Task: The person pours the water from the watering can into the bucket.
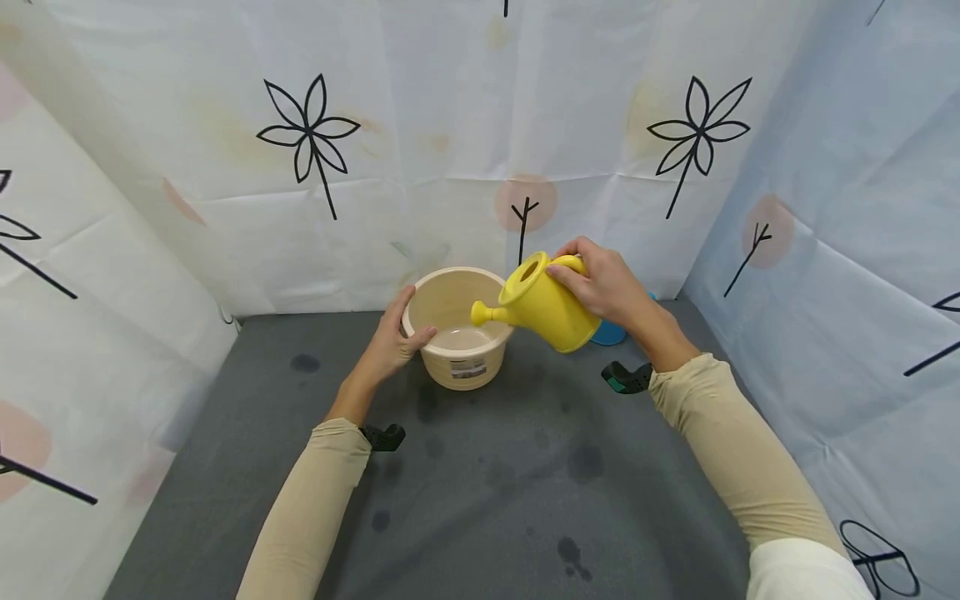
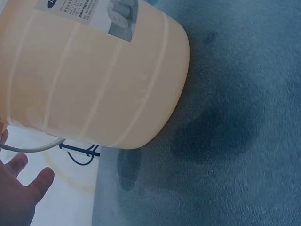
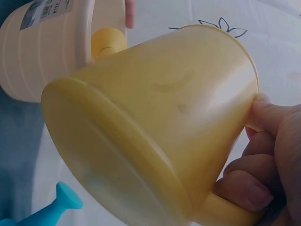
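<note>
A beige plastic tub (image 1: pixel 467 371) with a label on its front stands on the grey surface near the back wall. My left hand (image 1: pixel 387 342) holds its left rim, with the thumb over the edge and the fingers along the outer side. In my right hand (image 1: pixel 600 282) is a yellow watering can (image 1: pixel 553 312), gripped by its handle and tilted to the left. The can's rose (image 1: pixel 480 313) hangs over the tub's opening. Its underside (image 3: pixel 108 155) faces the right wrist camera. Whether water is coming out cannot be made out.
Behind the right hand, a blue object (image 1: pixel 609 333) sits mostly hidden; the right wrist view shows its blue spout (image 3: pixel 51 207), like another watering can's. Dark wet-looking spots (image 1: pixel 585 462) mark the grey surface (image 1: pixel 480 533). White cloth walls (image 1: pixel 420 100) enclose the back and sides.
</note>
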Motion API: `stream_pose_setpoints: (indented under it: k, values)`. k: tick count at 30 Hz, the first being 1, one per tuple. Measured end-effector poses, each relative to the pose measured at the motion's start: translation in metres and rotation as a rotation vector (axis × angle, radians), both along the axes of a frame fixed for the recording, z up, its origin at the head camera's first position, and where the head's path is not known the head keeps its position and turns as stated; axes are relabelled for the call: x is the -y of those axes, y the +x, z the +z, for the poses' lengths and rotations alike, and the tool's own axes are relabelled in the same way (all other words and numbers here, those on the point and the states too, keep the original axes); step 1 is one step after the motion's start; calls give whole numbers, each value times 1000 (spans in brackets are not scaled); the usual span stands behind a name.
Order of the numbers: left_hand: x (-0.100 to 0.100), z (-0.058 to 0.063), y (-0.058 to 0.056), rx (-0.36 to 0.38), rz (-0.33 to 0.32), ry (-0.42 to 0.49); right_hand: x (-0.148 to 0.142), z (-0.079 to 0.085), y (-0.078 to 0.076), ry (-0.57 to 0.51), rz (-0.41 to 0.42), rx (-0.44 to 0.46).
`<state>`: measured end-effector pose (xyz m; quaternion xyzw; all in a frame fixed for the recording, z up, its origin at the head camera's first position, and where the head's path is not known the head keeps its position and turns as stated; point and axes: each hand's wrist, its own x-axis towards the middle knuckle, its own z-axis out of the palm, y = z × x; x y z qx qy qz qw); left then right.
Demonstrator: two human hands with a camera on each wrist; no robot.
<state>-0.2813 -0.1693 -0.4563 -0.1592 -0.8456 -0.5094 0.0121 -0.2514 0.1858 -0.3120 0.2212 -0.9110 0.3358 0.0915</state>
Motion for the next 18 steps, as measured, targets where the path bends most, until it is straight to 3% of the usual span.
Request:
stream_pose_setpoints:
  k: [11,13,18]
  values:
    - [0,-1,0,18,-10,43,2,5,-1,13,1,23]
    - [-2,3,2,28,-14,45,2,4,-2,19,-3,27]
    - [-6,26,17,62,-27,50,2,6,-3,28,-5,53]
